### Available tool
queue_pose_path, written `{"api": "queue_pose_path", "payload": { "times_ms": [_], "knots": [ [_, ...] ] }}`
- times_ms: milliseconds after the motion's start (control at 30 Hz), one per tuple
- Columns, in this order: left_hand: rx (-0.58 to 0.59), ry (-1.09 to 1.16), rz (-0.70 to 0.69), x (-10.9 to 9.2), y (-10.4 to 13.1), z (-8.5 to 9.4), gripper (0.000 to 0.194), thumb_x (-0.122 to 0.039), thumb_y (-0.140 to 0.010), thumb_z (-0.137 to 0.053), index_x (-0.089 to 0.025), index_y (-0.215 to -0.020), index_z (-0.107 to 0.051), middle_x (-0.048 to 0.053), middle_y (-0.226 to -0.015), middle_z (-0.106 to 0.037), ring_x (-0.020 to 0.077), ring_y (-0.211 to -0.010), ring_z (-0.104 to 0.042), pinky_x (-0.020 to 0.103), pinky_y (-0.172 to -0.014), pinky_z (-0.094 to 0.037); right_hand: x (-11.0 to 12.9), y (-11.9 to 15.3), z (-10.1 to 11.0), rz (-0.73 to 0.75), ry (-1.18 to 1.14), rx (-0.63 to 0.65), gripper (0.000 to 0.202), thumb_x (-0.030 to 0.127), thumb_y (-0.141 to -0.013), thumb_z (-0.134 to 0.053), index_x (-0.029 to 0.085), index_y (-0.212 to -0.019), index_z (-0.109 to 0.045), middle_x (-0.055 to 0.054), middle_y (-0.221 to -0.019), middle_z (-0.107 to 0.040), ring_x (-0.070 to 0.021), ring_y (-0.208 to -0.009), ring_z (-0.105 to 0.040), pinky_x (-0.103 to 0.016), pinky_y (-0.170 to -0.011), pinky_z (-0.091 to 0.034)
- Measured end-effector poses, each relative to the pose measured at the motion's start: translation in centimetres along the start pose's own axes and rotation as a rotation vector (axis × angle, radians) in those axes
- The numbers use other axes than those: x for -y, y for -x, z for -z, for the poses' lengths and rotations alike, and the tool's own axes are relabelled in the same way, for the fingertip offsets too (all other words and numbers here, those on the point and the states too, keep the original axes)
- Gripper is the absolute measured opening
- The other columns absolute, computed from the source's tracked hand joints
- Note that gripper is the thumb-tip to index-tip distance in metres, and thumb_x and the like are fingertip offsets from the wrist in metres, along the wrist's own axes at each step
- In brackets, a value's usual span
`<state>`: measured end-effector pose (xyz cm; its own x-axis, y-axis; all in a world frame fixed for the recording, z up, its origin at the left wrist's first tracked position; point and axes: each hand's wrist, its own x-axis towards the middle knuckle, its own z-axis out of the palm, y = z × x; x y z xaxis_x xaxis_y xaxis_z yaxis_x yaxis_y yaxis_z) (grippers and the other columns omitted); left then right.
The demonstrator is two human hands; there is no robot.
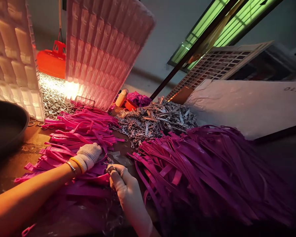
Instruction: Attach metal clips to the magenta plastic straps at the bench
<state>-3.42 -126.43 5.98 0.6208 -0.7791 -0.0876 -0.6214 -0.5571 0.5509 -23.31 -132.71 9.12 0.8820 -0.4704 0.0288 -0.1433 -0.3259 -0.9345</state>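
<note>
My left hand (90,157), in a white dotted glove with a yellow cuff, is closed and rests on the left pile of magenta straps (86,126). Its fingertips are turned away, so what they hold is hidden. Lower and to the right, my right hand (125,184), in a smooth pale covering, pinches a metal ring (111,169) between thumb and forefinger. The end of a magenta strap lies right beside that ring. A heap of metal snap hooks (155,120) lies beyond both hands, and a larger bundle of magenta straps (199,164) spreads to the right.
A red lamp (51,62) glows over loose metal rings (54,95) between two padded panels (101,49). On the left sits a dark round pan (7,128). A white board (249,105) and a plastic crate (212,65) stand at the right. An orange bottle (121,97) is at the back.
</note>
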Motion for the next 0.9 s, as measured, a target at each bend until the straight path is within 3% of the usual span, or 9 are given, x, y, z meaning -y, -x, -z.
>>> {"api": "queue_pose_path", "payload": {
  "times_ms": [167,267,333,400,567,633,733,800,900],
  "knots": [
    [0.005,0.025,-0.077,0.5,0.5,0.8,0.02,-0.032,-0.084,-0.066,-0.014,-0.086,-0.075,0.016,-0.09,-0.073,0.0275,-0.079,-0.068,0.038,-0.077,-0.051,-0.3,-0.1,0.6,0.049,0.079,-0.015,0.035,0.047,-0.101,-0.05,0.022,-0.117,-0.067,0.0,-0.079,-0.063,-0.0126,-0.067,-0.053,-0.022,-0.059,-0.044],
    [0.064,0.482,-0.027,1.2,2.8,2.0,0.024,-0.039,-0.082,-0.066,-0.017,-0.091,-0.073,0.006,-0.074,-0.069,0.0154,-0.055,-0.057,0.026,-0.055,-0.046,-0.2,-0.6,0.7,0.231,0.176,-0.039,0.026,0.034,-0.102,-0.049,0.023,-0.117,-0.067,-0.003,-0.094,-0.071,-0.0149,-0.082,-0.064,-0.024,-0.075,-0.051],
    [0.158,0.851,0.079,1.2,5.0,2.7,0.028,-0.042,-0.081,-0.067,-0.017,-0.093,-0.07,0.001,-0.061,-0.061,0.0102,-0.041,-0.042,0.022,-0.04,-0.032,-0.2,-1.1,0.4,0.357,0.238,-0.042,0.023,0.026,-0.101,-0.05,0.024,-0.116,-0.067,-0.004,-0.103,-0.073,-0.0163,-0.092,-0.067,-0.026,-0.085,-0.052],
    [0.231,1.027,0.135,0.8,7.2,3.2,0.033,-0.05,-0.081,-0.068,-0.018,-0.09,-0.067,-0.003,-0.051,-0.051,0.0086,-0.036,-0.033,0.02,-0.035,-0.023,-0.2,-1.7,-0.2,0.448,0.333,-0.041,0.025,0.02,-0.099,-0.049,0.023,-0.118,-0.066,-0.005,-0.103,-0.074,-0.0173,-0.092,-0.068,-0.028,-0.085,-0.052],
    [0.198,1.036,0.139,-0.5,10.6,3.3,0.048,-0.064,-0.086,-0.06,-0.02,-0.068,-0.053,-0.004,-0.044,-0.042,0.0089,-0.036,-0.031,0.021,-0.036,-0.022,0.1,-2.7,-1.9,0.653,0.794,-0.101,0.033,0.008,-0.095,-0.042,0.015,-0.118,-0.065,-0.006,-0.083,-0.068,-0.02,-0.076,-0.062,-0.032,-0.07,-0.044],
    [0.14,0.972,0.099,-0.6,11.0,2.9,0.044,-0.058,-0.087,-0.06,-0.02,-0.067,-0.053,-0.003,-0.048,-0.045,0.0096,-0.04,-0.034,0.022,-0.039,-0.024,0.1,-2.6,-2.4,0.705,0.964,-0.093,0.031,0.007,-0.093,-0.043,0.015,-0.112,-0.065,-0.005,-0.077,-0.064,-0.0205,-0.069,-0.056,-0.033,-0.064,-0.037],
    [0.028,0.821,-0.041,-0.2,11.3,2.2,0.021,-0.035,-0.08,-0.066,-0.017,-0.069,-0.062,0.002,-0.064,-0.06,0.0133,-0.056,-0.046,0.023,-0.052,-0.036,0.0,-2.4,-2.9,0.761,1.106,-0.1,0.025,0.008,-0.092,-0.044,0.017,-0.101,-0.065,-0.004,-0.073,-0.06,-0.0201,-0.063,-0.049,-0.035,-0.06,-0.03],
    [0.056,0.843,-0.087,0.3,11.4,1.8,0.013,-0.027,-0.076,-0.065,-0.017,-0.068,-0.067,0.003,-0.067,-0.064,0.0156,-0.062,-0.049,0.025,-0.057,-0.039,-0.3,-2.3,-3.2,0.797,1.114,-0.14,0.024,0.008,-0.094,-0.042,0.017,-0.102,-0.064,-0.004,-0.072,-0.059,-0.0201,-0.062,-0.047,-0.035,-0.06,-0.029],
    [0.149,0.961,-0.08,0.7,11.7,1.7,0.015,-0.028,-0.075,-0.063,-0.017,-0.066,-0.067,0.003,-0.064,-0.063,0.0163,-0.06,-0.048,0.026,-0.055,-0.038,-0.8,-2.1,-3.8,0.812,1.067,-0.183,0.026,0.007,-0.095,-0.04,0.015,-0.107,-0.063,-0.004,-0.072,-0.059,-0.0205,-0.064,-0.049,-0.035,-0.061,-0.03]
  ]
}}
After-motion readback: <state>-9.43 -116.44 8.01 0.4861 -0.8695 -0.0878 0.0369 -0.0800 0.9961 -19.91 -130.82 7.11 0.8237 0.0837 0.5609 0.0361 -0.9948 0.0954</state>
